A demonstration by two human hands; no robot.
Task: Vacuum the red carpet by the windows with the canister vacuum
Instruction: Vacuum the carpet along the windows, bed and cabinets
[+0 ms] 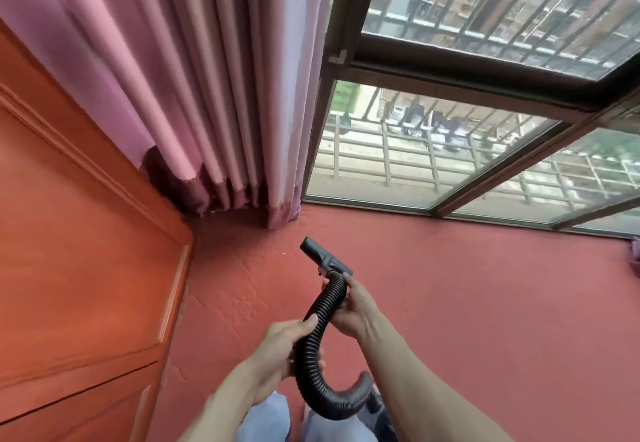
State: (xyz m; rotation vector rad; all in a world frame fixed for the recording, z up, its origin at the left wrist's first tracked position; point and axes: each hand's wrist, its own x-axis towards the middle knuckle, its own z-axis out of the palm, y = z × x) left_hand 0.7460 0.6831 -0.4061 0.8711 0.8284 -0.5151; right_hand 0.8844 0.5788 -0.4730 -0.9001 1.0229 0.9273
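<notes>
A black ribbed vacuum hose (322,348) curves up from between my knees and ends in a flat black nozzle (320,257) just above the red carpet (467,303). My right hand (353,310) grips the hose just behind the nozzle. My left hand (280,348) grips the hose lower down, at its bend. The nozzle points toward the corner under the curtain. The canister itself is mostly hidden; only a dark part (377,410) shows behind the hose by my legs.
A pink curtain (194,95) hangs to the floor in the corner. An orange wooden cabinet (79,268) stands at the left. Dark-framed windows (485,136) run along the carpet's far edge. A purple cloth (635,254) lies at the right edge.
</notes>
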